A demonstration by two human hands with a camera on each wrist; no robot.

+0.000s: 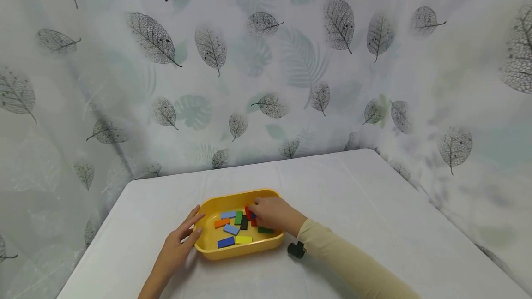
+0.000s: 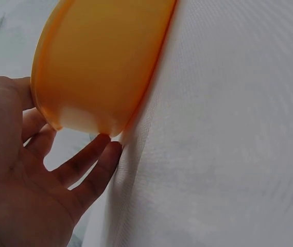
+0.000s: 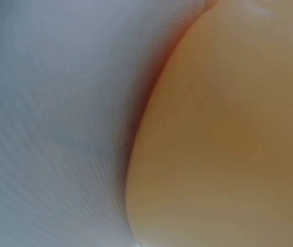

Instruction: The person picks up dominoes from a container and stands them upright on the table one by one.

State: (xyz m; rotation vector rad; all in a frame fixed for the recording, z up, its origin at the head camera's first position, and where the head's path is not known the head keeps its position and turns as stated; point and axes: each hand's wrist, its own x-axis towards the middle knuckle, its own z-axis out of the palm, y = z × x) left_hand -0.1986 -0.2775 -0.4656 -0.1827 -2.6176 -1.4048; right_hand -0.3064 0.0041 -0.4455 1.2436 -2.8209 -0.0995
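Note:
A yellow tray [image 1: 232,254] stands on the table and holds several small, flat, domino-like blocks. Among them lie a dark blue block [image 1: 226,242], a yellow block [image 1: 244,240], an orange block [image 1: 222,223] and a black block [image 1: 244,223]. My left hand [image 1: 176,248] touches the tray's left end, its fingers spread around the rim and outer wall in the left wrist view. Inside the tray's right part, my right hand [image 1: 274,213] reaches down over a red block [image 1: 248,212]. Its fingertips are partly hidden, so a grip on that block cannot be made out.
A white cloth covers the table [image 1: 332,188]. Leaf-patterned curtains [image 1: 266,68] hang behind it and at both sides. A small black device [image 1: 296,250] sits at the right wrist, near the tray's right end. In the right wrist view, the tray's outer wall [image 3: 223,144] fills much of the picture.

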